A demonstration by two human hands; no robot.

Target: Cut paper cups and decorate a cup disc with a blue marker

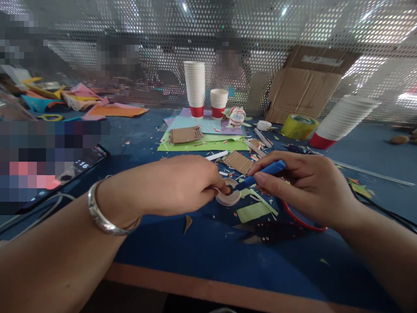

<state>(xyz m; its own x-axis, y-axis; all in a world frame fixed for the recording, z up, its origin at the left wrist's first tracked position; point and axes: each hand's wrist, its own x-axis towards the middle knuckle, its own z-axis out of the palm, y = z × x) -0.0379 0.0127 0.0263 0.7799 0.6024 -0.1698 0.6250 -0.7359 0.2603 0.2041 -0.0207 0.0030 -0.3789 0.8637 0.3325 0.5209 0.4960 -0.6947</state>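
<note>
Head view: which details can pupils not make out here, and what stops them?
In the head view:
- Blue marker tip, in the right hand's grip: too small and dark beside the left hand's fingertip.
- White pen, one end: hidden behind the left hand.
- Phone screen: mostly masked by pixelation.
- Blue marks on the red-and-white paper piece: too small to read.
- Right forearm: cut off by the right edge.

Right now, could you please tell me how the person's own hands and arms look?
The left hand has a shiny, curved silver bangle at its wrist. The right hand wears nothing visible. Neither has a glove, and no sleeves show.
</note>
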